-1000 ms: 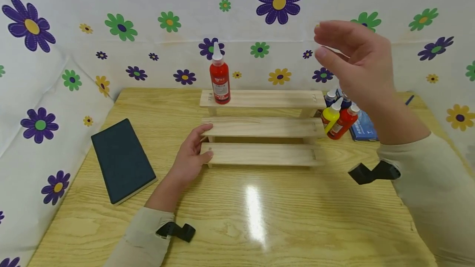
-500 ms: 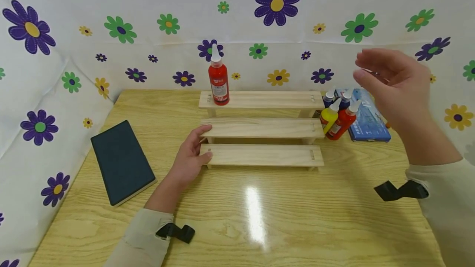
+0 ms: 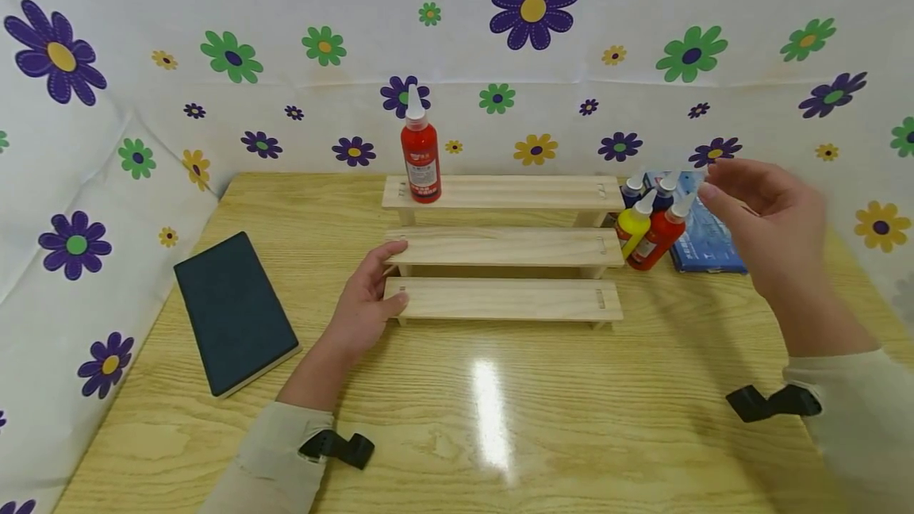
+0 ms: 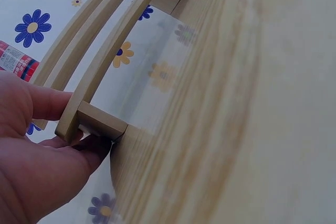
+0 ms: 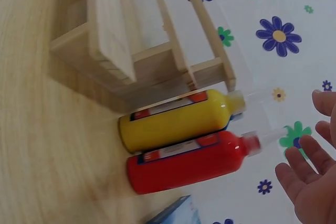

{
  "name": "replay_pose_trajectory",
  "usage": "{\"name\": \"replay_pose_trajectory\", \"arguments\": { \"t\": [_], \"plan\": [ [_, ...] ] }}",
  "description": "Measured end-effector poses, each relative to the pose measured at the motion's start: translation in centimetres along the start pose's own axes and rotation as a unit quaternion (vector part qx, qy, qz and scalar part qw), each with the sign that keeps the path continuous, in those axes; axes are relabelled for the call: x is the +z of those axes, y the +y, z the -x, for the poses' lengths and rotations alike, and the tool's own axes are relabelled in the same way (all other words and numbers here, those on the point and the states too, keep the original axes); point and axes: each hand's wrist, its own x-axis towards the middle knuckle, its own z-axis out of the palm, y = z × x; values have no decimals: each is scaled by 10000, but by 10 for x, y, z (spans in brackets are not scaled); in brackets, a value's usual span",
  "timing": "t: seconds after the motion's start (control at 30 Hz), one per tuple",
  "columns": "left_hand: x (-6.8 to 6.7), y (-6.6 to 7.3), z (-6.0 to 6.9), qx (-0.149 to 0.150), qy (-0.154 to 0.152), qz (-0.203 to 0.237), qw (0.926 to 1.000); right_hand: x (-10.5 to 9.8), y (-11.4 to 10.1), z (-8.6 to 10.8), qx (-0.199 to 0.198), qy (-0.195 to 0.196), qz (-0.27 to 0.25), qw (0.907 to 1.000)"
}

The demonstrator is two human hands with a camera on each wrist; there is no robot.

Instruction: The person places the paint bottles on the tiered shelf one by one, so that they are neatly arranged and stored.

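Observation:
My left hand (image 3: 362, 300) grips the left end of a three-tier wooden rack (image 3: 500, 247), thumb on the lowest board and a finger on the middle one. A red squeeze bottle (image 3: 423, 161) with a white nozzle stands upright on the top board's left end. At the rack's right side stand a second red bottle (image 5: 186, 162), a yellow bottle (image 5: 176, 121) and two dark blue bottles (image 3: 663, 194), partly hidden. My right hand (image 3: 778, 220) hovers just right of the second red bottle's nozzle, fingers loosely bent and apart from it, holding nothing.
A dark-covered book (image 3: 237, 313) lies on the left of the wooden table (image 3: 571, 419). Behind the bottles lies a blue flat box (image 3: 707, 240), partly covered by my right hand in the head view. A flower-printed cloth (image 3: 321, 6) hangs at the back and sides.
My right hand has moved right, away from above the rack, and then down toward the grouped bottles. The left hand stays on the rack, and the bottles stand where they were.

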Motion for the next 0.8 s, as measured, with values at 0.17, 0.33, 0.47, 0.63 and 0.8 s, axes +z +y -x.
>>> {"name": "replay_pose_trajectory", "arguments": {
  "t": [0.17, 0.33, 0.47, 0.63, 0.8],
  "plan": [
    [0, 0, 0, -32, -9, 36, 10000, 5, 16, 4, 176, 93, 216, 9996],
    [0, 0, 0, -54, -27, 26, 10000, 12, 30, 6, 508, 189, 479, 9974],
    [0, 1, 0, -43, -34, 13, 10000, 18, 38, 5, 670, 162, 689, 9952],
    [0, 0, 0, -35, -26, 14, 10000, 25, 44, 3, 801, 42, 921, 9925],
    [0, 0, 0, -49, -30, 22, 10000, 29, 48, 1, 853, 14, 1114, 9901]
  ]
}}
